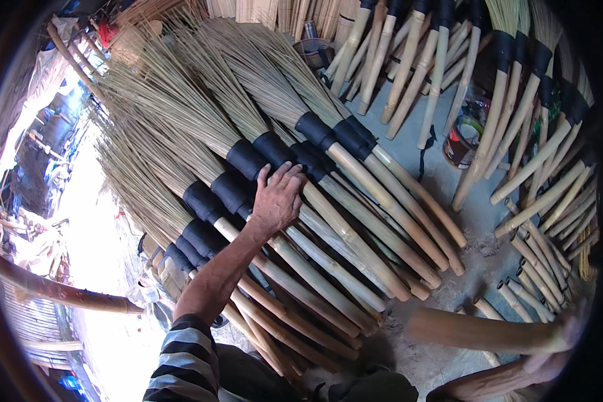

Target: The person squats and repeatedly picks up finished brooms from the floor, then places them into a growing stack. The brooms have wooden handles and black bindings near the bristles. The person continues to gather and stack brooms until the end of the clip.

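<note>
Head view: your left hand (277,199) lies flat, fingers (283,175) spread apart, on the pile of straw brooms with pale bamboo handles and black wrapped collars (268,151). It presses approx. at the collars and clamps nothing. The brooms lie side by side on the grey concrete floor (449,201), heads to the upper left, handle ends to the lower right.

Your right hand (549,365) is at the lower right edge, blurred. It seems closed around a thick bamboo stick (482,331), but I cannot tell the grip for sure.

Progress, as I judge it: many brooms are already stacked. Bare bamboo poles (409,60) w/o heads lean at the top, more brooms (543,120) at right. A paint tin (463,137) stands between them.
</note>
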Motion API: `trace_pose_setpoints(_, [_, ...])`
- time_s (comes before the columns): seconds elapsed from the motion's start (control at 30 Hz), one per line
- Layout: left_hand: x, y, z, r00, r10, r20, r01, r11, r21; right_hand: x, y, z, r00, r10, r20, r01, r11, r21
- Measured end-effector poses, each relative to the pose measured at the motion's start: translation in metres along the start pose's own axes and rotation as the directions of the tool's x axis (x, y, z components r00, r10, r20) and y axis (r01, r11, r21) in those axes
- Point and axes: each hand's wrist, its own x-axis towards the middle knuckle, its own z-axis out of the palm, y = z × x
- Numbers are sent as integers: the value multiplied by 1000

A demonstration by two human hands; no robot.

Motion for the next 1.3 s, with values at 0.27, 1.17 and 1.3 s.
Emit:
trace_pose_setpoints(0.27, [-5, -2, -1, 998, -30, -50, 27, 997, -75, 81, 169, 231, 894, 23, -447, -271, 822, -501])
trace_pose_setpoints(1.17, [-9, -18, 19, 981, 191, -39, -182, 968, 171, 52, 441, 277, 994, 20, 110, 94, 393, -915])
trace_pose_setpoints(1.3, [-14, -35, 31, 988, 138, 67, -150, 955, 256, 3, 433, 239, 1000, 6, 0, -2, 404, -915])
